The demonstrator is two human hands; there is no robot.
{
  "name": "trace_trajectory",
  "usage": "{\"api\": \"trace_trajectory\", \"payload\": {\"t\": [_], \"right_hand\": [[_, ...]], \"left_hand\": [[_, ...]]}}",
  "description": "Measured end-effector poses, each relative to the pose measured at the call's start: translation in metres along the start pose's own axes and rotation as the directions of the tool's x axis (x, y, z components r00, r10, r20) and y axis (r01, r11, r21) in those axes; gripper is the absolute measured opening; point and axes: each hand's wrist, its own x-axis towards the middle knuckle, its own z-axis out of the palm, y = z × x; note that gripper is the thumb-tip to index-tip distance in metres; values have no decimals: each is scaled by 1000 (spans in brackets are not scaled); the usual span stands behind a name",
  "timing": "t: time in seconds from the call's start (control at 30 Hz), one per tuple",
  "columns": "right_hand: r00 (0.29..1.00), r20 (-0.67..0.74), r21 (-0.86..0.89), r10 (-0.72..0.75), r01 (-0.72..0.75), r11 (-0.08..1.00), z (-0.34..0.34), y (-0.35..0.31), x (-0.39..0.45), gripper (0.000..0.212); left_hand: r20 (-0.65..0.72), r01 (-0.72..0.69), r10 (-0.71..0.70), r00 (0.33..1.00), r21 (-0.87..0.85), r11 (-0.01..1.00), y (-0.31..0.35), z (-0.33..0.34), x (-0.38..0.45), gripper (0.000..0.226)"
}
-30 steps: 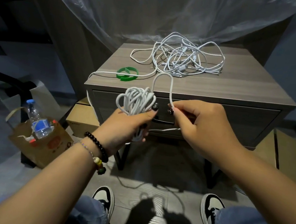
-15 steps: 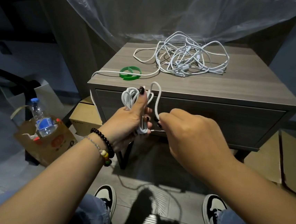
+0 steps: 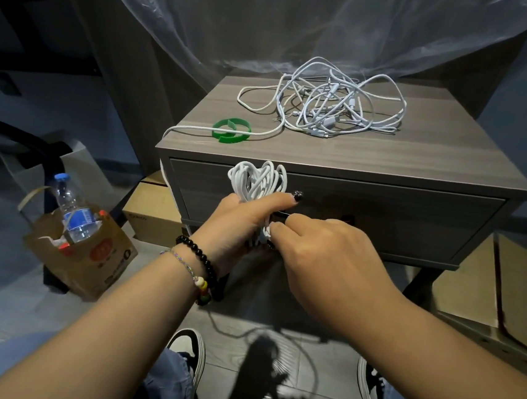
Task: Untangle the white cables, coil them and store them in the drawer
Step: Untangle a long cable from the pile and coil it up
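One nightstand (image 3: 340, 155) stands before me, its single drawer (image 3: 382, 217) closed. On top lies one tangled heap of white cables (image 3: 332, 106), how many I cannot count, with one strand trailing off the left edge past one green strap (image 3: 231, 130). One paper bag (image 3: 89, 256) on the floor to my left holds one water bottle (image 3: 73, 210). My left hand (image 3: 241, 219) grips one coiled white cable (image 3: 257, 179) in front of the drawer, thumb stretched across it. My right hand (image 3: 324, 260) pinches that coil's lower end.
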Motion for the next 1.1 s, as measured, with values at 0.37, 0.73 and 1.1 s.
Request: {"api": "trace_trajectory", "payload": {"t": [0.37,0.73,1.1], "right_hand": [[949,309,309,69,-169,936,-5,-11,-3,9],[760,648,755,39,-649,93,-12,5,11,27],[717,673,684,182,-697,214,-29,71,21,36]], "left_hand": [[-130,-106,83,988,-179,978,8,-5,8,26],[95,-26,115,989,-646,762,22,-16,3,54],[487,217,178,855,-648,730,31,-32,-4,58]]}}
